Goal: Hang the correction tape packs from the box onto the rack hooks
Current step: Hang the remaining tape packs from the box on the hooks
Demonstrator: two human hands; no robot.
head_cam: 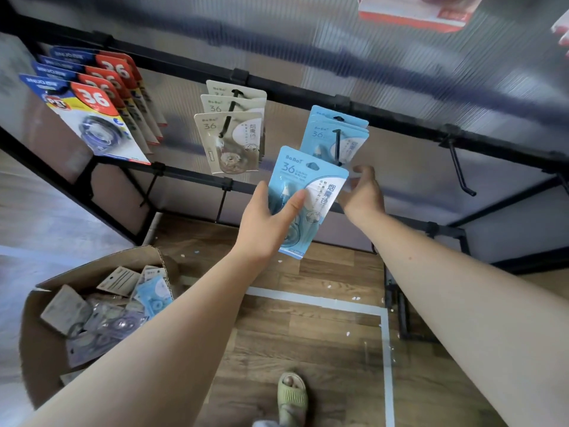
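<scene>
Blue correction tape pack [303, 198] is upright and tilted slightly right, long axis near vertical, hang hole up, just below the hook [338, 147] carrying more blue packs [335, 134]. Left hand [266, 224] reaches up and grips its lower half, thumb across the front. Right hand [363, 195] sits partly behind the pack's right edge; probably pinching it, fingertips hidden. Cardboard box [92, 312] lower left, contents a blur.

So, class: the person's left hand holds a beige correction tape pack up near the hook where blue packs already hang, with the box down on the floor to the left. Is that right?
Not quite. In the head view, the pack held by the left hand is blue, not beige. The rest stands: it is near the hook with blue packs, and the box is on the floor to the left.
</scene>
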